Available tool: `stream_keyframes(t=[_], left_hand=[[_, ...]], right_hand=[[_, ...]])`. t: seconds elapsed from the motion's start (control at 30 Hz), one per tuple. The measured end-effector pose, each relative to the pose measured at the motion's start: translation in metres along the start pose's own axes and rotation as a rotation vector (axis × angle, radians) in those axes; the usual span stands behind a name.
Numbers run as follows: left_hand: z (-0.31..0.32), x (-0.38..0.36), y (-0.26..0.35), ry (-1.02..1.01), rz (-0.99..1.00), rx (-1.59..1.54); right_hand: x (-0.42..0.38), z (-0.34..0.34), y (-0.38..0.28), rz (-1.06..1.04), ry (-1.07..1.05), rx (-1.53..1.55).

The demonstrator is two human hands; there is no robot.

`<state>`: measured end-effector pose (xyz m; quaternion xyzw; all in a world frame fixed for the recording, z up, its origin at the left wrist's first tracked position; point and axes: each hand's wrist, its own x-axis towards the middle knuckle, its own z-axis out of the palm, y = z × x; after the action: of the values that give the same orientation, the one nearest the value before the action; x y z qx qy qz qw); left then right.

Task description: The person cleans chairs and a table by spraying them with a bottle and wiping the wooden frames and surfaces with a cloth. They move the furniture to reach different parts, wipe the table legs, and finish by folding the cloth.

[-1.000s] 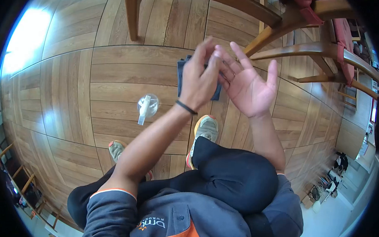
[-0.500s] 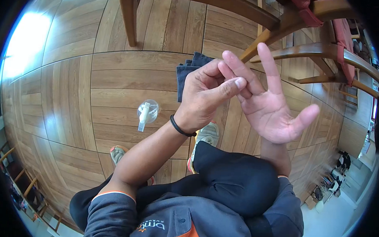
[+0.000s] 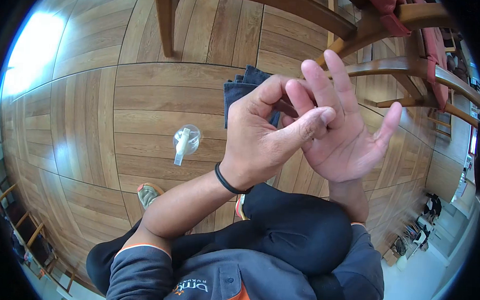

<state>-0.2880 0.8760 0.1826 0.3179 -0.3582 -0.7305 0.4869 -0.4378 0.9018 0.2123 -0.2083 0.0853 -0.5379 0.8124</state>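
Note:
My left hand (image 3: 259, 132), with a black band at its wrist, is closed around the fingers on the little-finger side of my right hand. Its thumb lies across them; the exact grip is partly hidden. My right hand (image 3: 341, 137) is palm up, with thumb, index and middle fingers spread apart, and no object shows in it. Behind the hands a folded dark grey cloth (image 3: 234, 91) lies on the floor, partly covered by my left hand. To their left stands a clear spray bottle (image 3: 183, 141) with a whitish spray head, seen from above.
Wooden chairs (image 3: 167, 28) with red cushions (image 3: 436, 61) stand at the top and upper right. Wood-patterned floor (image 3: 87, 129) surrounds me. My bent black-clad leg (image 3: 300, 231) is below the hands. Assorted items (image 3: 414, 235) sit along the right side.
My left hand has shifted slightly right and nearer the camera, its thumb moving further over the right hand's fingers. The right hand's fingers have bent and tilted a little.

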Motion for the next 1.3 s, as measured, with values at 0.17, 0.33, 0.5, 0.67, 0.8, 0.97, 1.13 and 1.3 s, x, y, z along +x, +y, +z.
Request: stream_keyframes(t=[0.17,0.33,0.5,0.67,0.8,0.97,1.13,1.3], left_hand=[[0.000,0.008,0.000,0.215,0.661,0.484],[-0.011,0.004,0.014,0.083,0.822,0.854],[-0.010,0.002,0.013,0.111,0.844,0.866],[-0.013,0.003,0.009,0.145,0.947,0.907],[-0.014,-0.001,0.019,0.176,1.003,1.071],[-0.014,-0.006,0.028,0.188,1.004,1.222],[-0.016,-0.010,0.032,0.186,0.980,1.339],[-0.015,-0.001,0.035,0.175,0.949,1.293]], right_hand=[[0.000,0.005,-0.002,-0.018,-0.005,-0.130],[-0.002,0.007,-0.003,-0.018,0.012,-0.198],[0.000,0.007,0.001,-0.056,-0.022,-0.231],[-0.010,-0.011,-0.018,-0.197,-0.023,-0.949],[-0.005,0.021,-0.022,-0.389,0.103,-1.545],[-0.002,0.032,-0.021,-0.429,0.157,-1.724],[0.001,0.037,-0.023,-0.452,0.118,-1.916],[0.002,0.040,-0.015,-0.547,0.141,-2.046]])
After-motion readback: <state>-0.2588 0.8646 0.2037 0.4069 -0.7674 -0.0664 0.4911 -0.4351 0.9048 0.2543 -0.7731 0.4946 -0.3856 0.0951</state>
